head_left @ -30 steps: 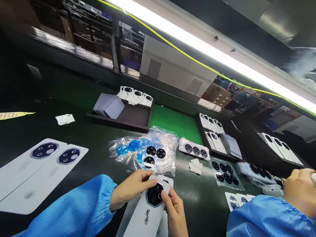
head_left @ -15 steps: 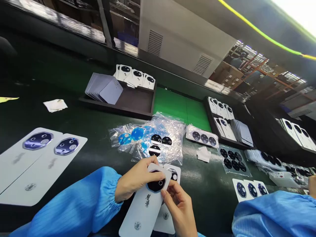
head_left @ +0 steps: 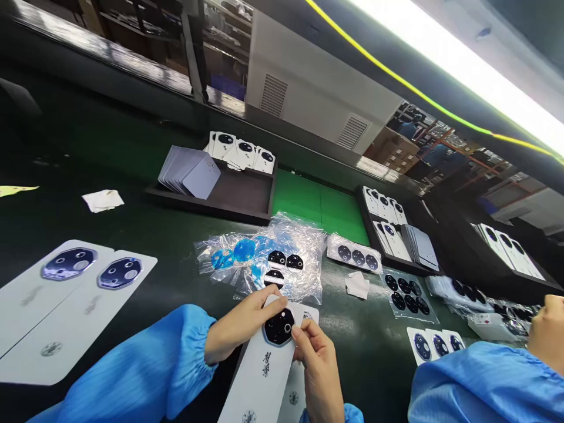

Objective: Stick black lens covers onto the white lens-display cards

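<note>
In my left hand (head_left: 240, 322) is a white phone back cover (head_left: 259, 385), gripped at its top, with the thumb lying along the upper edge. A black octagonal camera lens plate (head_left: 278, 326) sits in the cover's camera area. My right hand (head_left: 321, 361) is closed at the cover's right edge, thumb and index finger pinching beside the plate. Partly hidden behind it lies a second white back cover (head_left: 294, 385). Just beyond my fingers, several loose black lens plates (head_left: 294, 262) rest on clear plastic bags with blue film pieces (head_left: 244, 249).
Two white covers (head_left: 74, 317) lie at the left. Behind stand a dark tray (head_left: 238, 191) with grey and white covers and another tray (head_left: 374, 235). Bagged lens plates (head_left: 409, 296) and a white cloth (head_left: 358, 285) lie right. A co-worker's blue sleeve (head_left: 480, 385) is at right.
My left thumb has moved up off the lens plate, which now shows almost whole. My right fingers stay at the cover's edge. The camera view has tilted upward; the co-worker's hand shows more.
</note>
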The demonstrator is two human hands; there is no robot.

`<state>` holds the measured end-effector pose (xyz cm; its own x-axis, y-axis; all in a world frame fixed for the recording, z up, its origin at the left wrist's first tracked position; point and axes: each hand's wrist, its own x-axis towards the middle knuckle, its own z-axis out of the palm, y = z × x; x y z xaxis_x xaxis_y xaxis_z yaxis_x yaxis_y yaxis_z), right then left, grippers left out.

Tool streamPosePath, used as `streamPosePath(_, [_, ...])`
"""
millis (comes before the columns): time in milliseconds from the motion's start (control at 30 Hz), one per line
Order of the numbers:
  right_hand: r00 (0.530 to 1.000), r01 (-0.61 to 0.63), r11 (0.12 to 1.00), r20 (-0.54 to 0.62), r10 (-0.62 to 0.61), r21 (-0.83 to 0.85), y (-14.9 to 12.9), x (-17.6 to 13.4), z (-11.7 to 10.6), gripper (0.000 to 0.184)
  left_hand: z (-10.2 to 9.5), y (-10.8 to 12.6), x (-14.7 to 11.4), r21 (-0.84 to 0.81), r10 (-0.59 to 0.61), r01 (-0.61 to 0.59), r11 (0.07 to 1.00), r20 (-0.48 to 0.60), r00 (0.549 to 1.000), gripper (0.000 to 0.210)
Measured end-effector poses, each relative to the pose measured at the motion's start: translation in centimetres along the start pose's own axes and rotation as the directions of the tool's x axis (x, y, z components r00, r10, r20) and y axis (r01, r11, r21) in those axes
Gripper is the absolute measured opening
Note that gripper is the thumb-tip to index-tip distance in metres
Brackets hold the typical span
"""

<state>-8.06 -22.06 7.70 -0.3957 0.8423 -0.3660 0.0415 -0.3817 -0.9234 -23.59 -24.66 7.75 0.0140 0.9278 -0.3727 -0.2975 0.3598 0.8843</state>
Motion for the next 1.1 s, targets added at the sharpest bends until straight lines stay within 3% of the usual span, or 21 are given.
streamPosePath(133, [0.997,0.023,0.998,-0.074,-0.018,0.063,0.7,0.3,-0.1,0.047,0.6,-1.2,-0.6,0.083,0.080,-0.074,0.994,-0.069,0.994,0.039])
streamPosePath(267, [0.993,0.063,0.997,-0.100,-0.058,0.048,1.0,0.3,0.0,0.047,1.3,-1.6,-1.4,0.154,0.076,-0.061,0.986,-0.097,0.992,0.042])
streamPosePath(600, [0.999,0.029,0.998,-0.044,-0.027,0.058,1.6,0.1,-0.9,0.038,1.1,-0.9,-2.0,-0.034,0.008,-0.006,0.999,0.047,0.999,0.050])
streamPosePath(733, [0.999,0.029,0.999,-0.044,-0.027,0.035,1.1,-0.2,-0.7,0.037,0.1,-0.4,-2.1,0.017,-0.019,0.017,1.000,0.124,0.992,0.046])
streamPosePath(933, [0.997,0.054,0.995,-0.066,-0.049,0.078,0.2,-0.4,-0.4,0.037,-1.5,0.4,-1.9,0.066,0.058,-0.078,0.995,0.266,0.962,0.038])
streamPosePath(1100, [0.997,0.066,0.997,-0.052,-0.063,0.049,-0.1,-0.3,-0.7,0.040,-1.1,0.7,-1.4,0.079,0.082,-0.097,0.992,0.174,0.981,0.046])
